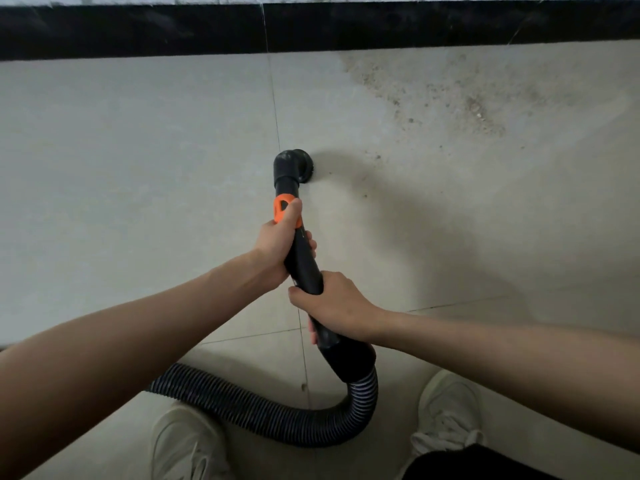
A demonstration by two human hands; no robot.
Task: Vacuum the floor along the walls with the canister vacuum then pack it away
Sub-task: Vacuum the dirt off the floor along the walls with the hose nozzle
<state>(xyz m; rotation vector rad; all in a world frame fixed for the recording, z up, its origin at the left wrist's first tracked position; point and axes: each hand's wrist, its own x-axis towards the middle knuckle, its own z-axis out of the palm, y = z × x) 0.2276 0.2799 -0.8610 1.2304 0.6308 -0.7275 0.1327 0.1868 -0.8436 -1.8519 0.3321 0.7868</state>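
Both hands, left (277, 247) and right (334, 306), grasp the wand (304, 261), its nozzle (294, 166) on the floor (138, 150) short of the skirting (138, 29); best sweep slowly toward the grit (450, 98) beside the skirting.

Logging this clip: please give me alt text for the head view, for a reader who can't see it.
Both hands grip a black vacuum wand, left hand near its orange collar, right hand lower, nozzle on the tiled floor. Gritty dirt lies to its right near the black baseboard; the ribbed hose curls between two pale shoes.
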